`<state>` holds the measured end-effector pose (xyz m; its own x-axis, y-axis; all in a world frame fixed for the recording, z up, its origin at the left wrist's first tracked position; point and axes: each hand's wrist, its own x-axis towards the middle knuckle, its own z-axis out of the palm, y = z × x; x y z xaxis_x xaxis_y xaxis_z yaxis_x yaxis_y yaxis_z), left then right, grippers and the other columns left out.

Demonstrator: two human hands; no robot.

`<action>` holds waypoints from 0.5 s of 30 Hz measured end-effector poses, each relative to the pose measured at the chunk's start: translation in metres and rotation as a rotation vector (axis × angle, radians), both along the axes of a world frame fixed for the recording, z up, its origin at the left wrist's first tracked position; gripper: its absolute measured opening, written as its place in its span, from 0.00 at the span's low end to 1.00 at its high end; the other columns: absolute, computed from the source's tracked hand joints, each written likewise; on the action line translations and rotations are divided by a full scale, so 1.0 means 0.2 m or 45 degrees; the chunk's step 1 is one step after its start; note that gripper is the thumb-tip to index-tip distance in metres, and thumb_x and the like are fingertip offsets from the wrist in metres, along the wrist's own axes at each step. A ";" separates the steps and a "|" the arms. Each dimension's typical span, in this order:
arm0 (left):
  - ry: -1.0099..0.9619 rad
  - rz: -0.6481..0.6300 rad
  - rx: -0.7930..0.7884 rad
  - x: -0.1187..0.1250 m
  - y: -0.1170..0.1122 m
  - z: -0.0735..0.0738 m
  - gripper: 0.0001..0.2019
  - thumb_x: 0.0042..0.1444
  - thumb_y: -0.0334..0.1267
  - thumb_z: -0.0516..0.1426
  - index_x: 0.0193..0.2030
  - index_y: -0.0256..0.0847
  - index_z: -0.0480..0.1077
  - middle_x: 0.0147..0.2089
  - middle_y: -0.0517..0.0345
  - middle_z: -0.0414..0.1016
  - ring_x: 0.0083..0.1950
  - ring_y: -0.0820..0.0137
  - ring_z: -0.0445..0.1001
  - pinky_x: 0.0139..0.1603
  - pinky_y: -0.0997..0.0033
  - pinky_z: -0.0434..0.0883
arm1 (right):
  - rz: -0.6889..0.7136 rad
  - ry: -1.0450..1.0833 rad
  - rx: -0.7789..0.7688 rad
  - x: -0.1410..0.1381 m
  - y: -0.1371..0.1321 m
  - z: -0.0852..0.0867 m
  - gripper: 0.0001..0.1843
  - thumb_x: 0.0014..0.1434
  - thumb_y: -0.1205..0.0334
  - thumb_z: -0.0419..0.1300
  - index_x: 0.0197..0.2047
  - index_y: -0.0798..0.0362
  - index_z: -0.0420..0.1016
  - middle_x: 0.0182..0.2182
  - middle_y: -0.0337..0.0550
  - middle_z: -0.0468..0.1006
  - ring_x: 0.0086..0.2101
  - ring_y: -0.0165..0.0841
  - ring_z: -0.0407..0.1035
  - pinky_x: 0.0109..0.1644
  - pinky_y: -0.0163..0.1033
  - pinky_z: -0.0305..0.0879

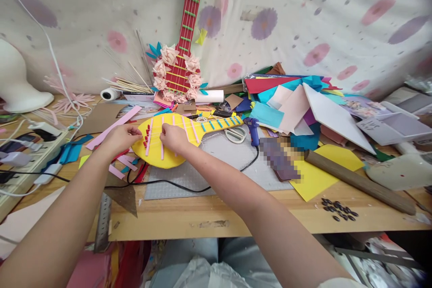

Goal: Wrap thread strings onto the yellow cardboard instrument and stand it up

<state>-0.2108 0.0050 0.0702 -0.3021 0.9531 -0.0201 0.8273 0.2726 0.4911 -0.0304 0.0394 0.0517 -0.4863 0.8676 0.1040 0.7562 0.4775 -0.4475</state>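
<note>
A yellow toy guitar lies on the grey cutting mat, its neck pointing right. Pink strips cross its body, blue bars cross the neck, and small red pegs stand near its left end. Thin pale strings run along the neck. My left hand is at the guitar's left edge beside the pegs, fingertips pinched together; what they hold is too small to make out. My right hand rests over the body between pink strips, fingers curled closed, their grip hidden.
A red paper guitar with pale flowers stands behind. Right of the mat are a blue glue gun, scissors, a blurred phone, a wooden rod and black oval beads. A black cable crosses the mat.
</note>
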 end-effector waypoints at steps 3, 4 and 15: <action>0.048 -0.168 0.108 0.01 -0.01 0.04 0.13 0.43 0.45 0.55 0.33 0.41 0.72 0.31 0.56 0.73 0.31 0.66 0.69 0.30 0.69 0.63 | 0.012 -0.007 -0.018 0.03 0.01 0.00 0.13 0.58 0.63 0.45 0.40 0.51 0.69 0.38 0.45 0.78 0.38 0.38 0.71 0.36 0.39 0.62; 0.090 -0.274 0.127 0.03 -0.01 0.05 0.13 0.43 0.45 0.54 0.33 0.41 0.73 0.31 0.56 0.72 0.32 0.66 0.69 0.32 0.68 0.63 | 0.012 0.000 -0.026 0.04 0.02 0.00 0.13 0.58 0.62 0.45 0.39 0.51 0.69 0.38 0.45 0.78 0.38 0.38 0.71 0.36 0.39 0.62; 0.683 -0.718 -0.016 0.20 0.05 0.12 0.11 0.45 0.41 0.53 0.29 0.43 0.75 0.34 0.54 0.71 0.40 0.63 0.69 0.42 0.67 0.63 | 0.005 0.209 -0.154 0.06 0.05 -0.03 0.09 0.57 0.56 0.51 0.33 0.50 0.69 0.35 0.40 0.78 0.35 0.33 0.68 0.30 0.35 0.53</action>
